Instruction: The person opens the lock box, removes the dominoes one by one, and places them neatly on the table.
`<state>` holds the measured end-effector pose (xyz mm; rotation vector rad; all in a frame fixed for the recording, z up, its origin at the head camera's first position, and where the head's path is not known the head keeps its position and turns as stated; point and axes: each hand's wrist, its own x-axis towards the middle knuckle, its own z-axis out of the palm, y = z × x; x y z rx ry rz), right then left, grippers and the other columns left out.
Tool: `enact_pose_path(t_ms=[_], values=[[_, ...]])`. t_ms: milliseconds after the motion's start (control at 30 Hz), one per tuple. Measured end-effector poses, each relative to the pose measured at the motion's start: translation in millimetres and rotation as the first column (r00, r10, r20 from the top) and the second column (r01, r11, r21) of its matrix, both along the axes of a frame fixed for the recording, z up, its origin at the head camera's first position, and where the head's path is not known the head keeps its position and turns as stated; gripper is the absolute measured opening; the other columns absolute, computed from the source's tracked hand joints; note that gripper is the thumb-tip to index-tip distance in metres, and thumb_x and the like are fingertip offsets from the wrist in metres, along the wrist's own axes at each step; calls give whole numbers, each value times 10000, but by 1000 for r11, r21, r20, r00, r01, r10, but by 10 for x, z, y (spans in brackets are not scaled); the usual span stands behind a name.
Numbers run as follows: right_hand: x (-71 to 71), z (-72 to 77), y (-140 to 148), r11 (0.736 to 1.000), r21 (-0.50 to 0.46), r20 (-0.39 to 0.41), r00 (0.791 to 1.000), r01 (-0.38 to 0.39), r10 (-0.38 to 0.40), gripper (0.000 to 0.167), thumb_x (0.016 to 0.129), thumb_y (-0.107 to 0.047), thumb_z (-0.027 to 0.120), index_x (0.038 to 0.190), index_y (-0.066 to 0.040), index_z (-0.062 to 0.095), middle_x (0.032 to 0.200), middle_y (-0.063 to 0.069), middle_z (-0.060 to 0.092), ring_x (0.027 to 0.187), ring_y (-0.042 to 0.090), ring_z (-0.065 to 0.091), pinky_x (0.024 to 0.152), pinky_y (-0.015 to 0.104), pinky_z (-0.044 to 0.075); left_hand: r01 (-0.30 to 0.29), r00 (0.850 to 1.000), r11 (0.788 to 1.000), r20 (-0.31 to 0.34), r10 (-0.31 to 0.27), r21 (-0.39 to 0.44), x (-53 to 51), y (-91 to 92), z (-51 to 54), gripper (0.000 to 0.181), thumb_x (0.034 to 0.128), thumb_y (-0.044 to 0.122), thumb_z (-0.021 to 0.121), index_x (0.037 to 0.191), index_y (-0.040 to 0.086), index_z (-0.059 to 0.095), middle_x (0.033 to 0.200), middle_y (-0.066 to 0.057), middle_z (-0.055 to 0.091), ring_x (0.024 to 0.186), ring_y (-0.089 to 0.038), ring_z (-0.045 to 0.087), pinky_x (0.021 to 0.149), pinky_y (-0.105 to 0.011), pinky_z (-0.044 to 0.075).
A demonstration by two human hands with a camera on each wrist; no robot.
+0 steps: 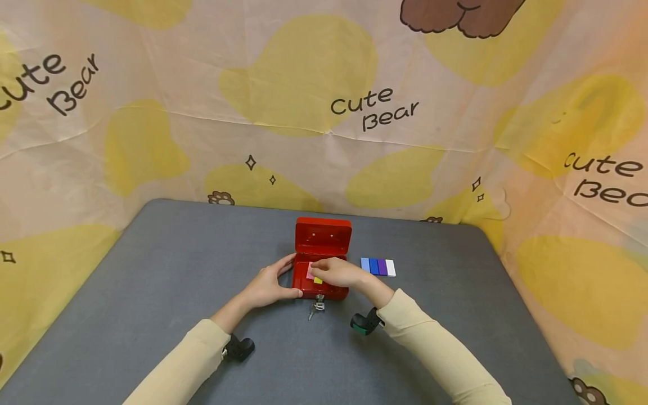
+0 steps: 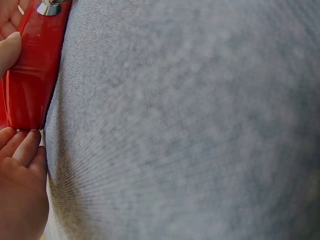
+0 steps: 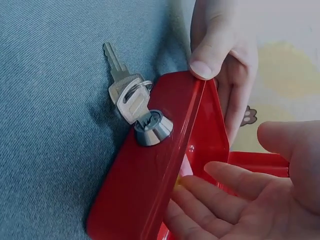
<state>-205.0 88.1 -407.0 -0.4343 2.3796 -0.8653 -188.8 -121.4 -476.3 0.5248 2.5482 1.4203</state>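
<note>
A red cash box (image 1: 331, 293) stands on the table with its lid (image 1: 324, 239) raised. My left hand (image 1: 266, 286) holds its left front corner, thumb (image 3: 202, 67) on the front rim and fingers (image 2: 25, 149) against the side. Inside the box lie a pink piece (image 1: 309, 271) and a yellow piece (image 1: 318, 280), both partly covered. Over them reaches my right hand (image 1: 338, 272), its fingers (image 3: 220, 202) extended into the box and the thumb apart in the right wrist view. Its fingertips are close to the yellow piece; contact is unclear. Keys (image 3: 125, 95) hang from the front lock (image 3: 154, 129).
Right of the box lies a row of light blue, blue, purple and white strips (image 1: 378, 267). The grey table (image 1: 212, 247) meets a printed cloth backdrop (image 1: 298, 112) at the back and sides. Black wrist devices (image 1: 365, 322) sit under both forearms.
</note>
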Motion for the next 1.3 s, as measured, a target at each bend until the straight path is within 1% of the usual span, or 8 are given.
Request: enact_pose_path(t_ms=[133,367,567,700,833,1000,1100,1300], values=[[-2,-14,-33,1000,-10,-5,1000,-20,20,464,937,-353,483,1337,-119,497,1350,62,503,1175,213,492,1016,486,358,-6,1000,1000,8,6,-15,-3,-4,0,884,695,302,800,1427,139,332,1382,-101,463,1265,-203,455,1033,-483,337],[7,-30,-63,1000,-5,-21,999,-31,31,461,929,-353,486,1341,-147,497,1329,55,523,1109,201,513,1004,482,374,-14,1000,1000,24,15,-22,-4,3,2,885,691,285,805,1427,151,332,1382,-92,464,1273,-186,444,1044,-474,326],[12,-31,-52,999,-18,-124,992,-36,34,431,926,-313,500,1307,-113,528,1296,65,553,1116,221,541,982,462,406,-21,999,1000,32,22,-20,10,8,13,879,691,277,805,1424,154,337,1385,-95,461,1274,-195,444,1041,-480,329],[-6,-66,-29,997,-65,-203,979,-43,29,409,918,-276,529,1275,-77,544,1257,85,579,1119,249,554,955,459,432,-25,999,1000,40,25,-16,15,9,14,872,693,279,802,1422,155,340,1391,-92,455,1273,-206,445,1017,-477,363],[-34,-114,-11,994,-94,-285,958,-61,32,390,910,-239,560,1257,-63,550,1223,87,597,1096,235,570,943,423,449,-23,999,1000,38,24,-12,17,11,12,867,692,279,802,1419,154,346,1388,-92,459,1269,-205,450,1015,-479,364],[-71,-183,-3,990,-97,-387,920,-100,55,382,890,-209,599,1237,-54,562,1192,87,604,1057,223,581,921,394,467,-25,999,1000,28,25,-16,13,6,6,868,690,279,804,1418,148,350,1378,-97,470,1263,-206,457,1023,-481,352],[-85,-220,-4,991,-85,-424,904,-104,58,397,876,-215,619,1236,-58,563,1187,80,603,1053,213,579,922,372,468,-24,999,1000,23,24,-14,10,4,3,870,689,280,805,1418,143,350,1374,-104,474,1257,-214,464,1013,-475,366],[-112,-297,-21,993,-67,-455,889,-95,55,418,851,-209,648,1231,-55,568,1185,75,602,1045,200,573,927,344,464,-18,1000,1000,16,18,-3,7,6,4,868,691,278,804,1418,141,349,1376,-106,472,1254,-218,467,999,-464,386]])
